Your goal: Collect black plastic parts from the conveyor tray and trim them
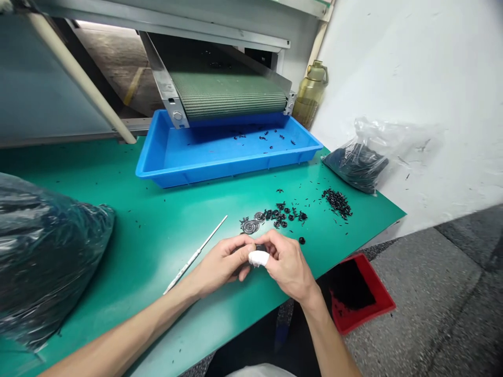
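My left hand (pixel 225 263) and my right hand (pixel 290 264) meet over the green table (pixel 133 225), fingers closed on a small dark round part (pixel 260 247). Most of that part is hidden by the fingers. White tape (pixel 258 258) wraps my right thumb. Just beyond the hands lie grey ringed discs (pixel 250 225) and a scatter of small black round pieces (pixel 280 215). A loose heap of tiny black pins (pixel 337 203) sits farther right. To the left of my left hand rests a thin whitish rod-like tool (pixel 195 255).
A blue tray (pixel 220 170) holding several black bits stands under the green conveyor belt's end (pixel 236 99). Filled plastic bags lie at left (pixel 47 256) and right (pixel 357 162). A bottle (pixel 311 94) stands by the wall. Below the table edge is a red bin (pixel 383 293) with black material.
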Demonstrator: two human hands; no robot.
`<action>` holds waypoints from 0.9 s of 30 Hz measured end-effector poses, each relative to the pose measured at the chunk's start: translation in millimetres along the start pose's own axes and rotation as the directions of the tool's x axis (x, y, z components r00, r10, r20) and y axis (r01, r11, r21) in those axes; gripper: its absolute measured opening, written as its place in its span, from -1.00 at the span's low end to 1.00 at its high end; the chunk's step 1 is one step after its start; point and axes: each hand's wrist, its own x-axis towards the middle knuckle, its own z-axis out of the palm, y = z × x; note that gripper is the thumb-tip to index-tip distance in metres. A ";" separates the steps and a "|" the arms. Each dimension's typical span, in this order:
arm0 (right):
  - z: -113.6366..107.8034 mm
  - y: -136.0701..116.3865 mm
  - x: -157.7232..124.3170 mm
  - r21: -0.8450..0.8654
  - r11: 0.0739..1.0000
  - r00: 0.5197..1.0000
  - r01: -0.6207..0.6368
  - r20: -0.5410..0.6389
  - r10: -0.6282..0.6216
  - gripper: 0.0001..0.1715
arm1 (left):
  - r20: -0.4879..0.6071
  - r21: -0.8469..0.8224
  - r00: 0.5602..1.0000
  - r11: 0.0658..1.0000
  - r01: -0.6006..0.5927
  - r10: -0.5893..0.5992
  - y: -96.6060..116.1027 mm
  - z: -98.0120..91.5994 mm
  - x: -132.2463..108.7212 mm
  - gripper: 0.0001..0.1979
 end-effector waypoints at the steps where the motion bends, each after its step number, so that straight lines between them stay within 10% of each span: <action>1: -2.8 -0.4 -0.1 -0.030 1.000 0.999 0.007 0.035 -0.006 -0.98 | 0.026 0.034 1.000 0.999 -0.001 0.000 1.0 -0.2 -0.3 -0.64; 5: -4.1 5.9 -0.2 0.001 0.998 0.997 0.058 0.045 -0.058 -0.87 | 0.078 0.103 0.996 0.994 -0.039 0.031 6.2 1.1 -1.7 -0.63; 11: 5.5 22.4 13.5 0.276 0.936 0.975 -0.218 0.029 0.219 -0.78 | 0.012 -0.183 0.999 0.983 -0.033 0.036 -0.6 -2.2 1.6 -0.67; 18: 9.3 16.8 38.8 -0.465 0.885 0.999 0.015 0.043 0.005 -0.66 | -0.185 -0.617 0.976 0.760 -0.205 0.114 -1.5 -20.7 5.5 -0.74; 27: 7.8 14.6 28.0 -0.507 0.850 0.988 0.142 0.022 -0.152 -0.69 | -0.233 -0.672 0.972 0.718 -0.182 0.028 4.5 -17.5 8.3 -0.70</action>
